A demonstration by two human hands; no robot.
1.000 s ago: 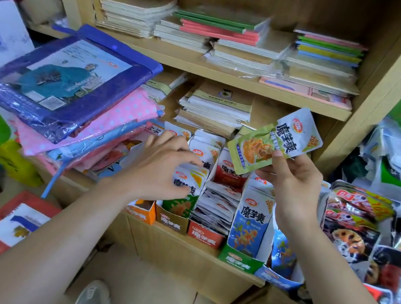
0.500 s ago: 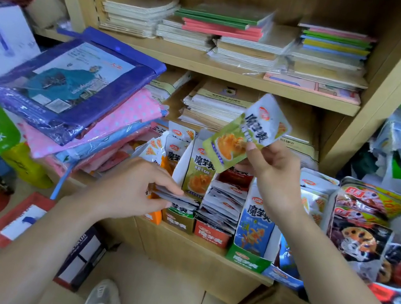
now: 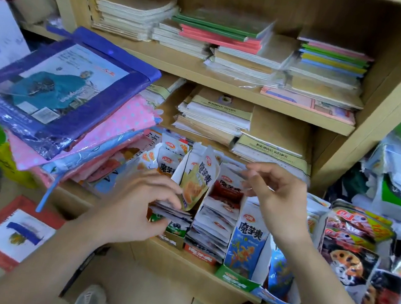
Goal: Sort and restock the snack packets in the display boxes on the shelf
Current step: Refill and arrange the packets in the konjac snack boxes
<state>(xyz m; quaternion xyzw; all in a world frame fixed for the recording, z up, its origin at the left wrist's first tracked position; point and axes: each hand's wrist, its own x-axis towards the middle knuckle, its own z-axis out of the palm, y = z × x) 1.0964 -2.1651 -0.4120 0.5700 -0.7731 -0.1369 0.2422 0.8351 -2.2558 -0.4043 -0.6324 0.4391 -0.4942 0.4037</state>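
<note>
Head view: green packet (image 3: 195,183) is out of the right hand (image 3: 281,202), which held it up above the boxes 0.5 s ago. It now stands upright, slightly tilted, in the green display box (image 3: 175,230) on the shelf (image 3: 190,269), behind the flattened packet stack (image 3: 171,210). Right fingers (image 3: 252,171) are loosely curled and apart, holding nothing, just above the red display box (image 3: 199,254). Left hand (image 3: 137,207) still pinches the stack, thumb on top and fingers under.
</note>
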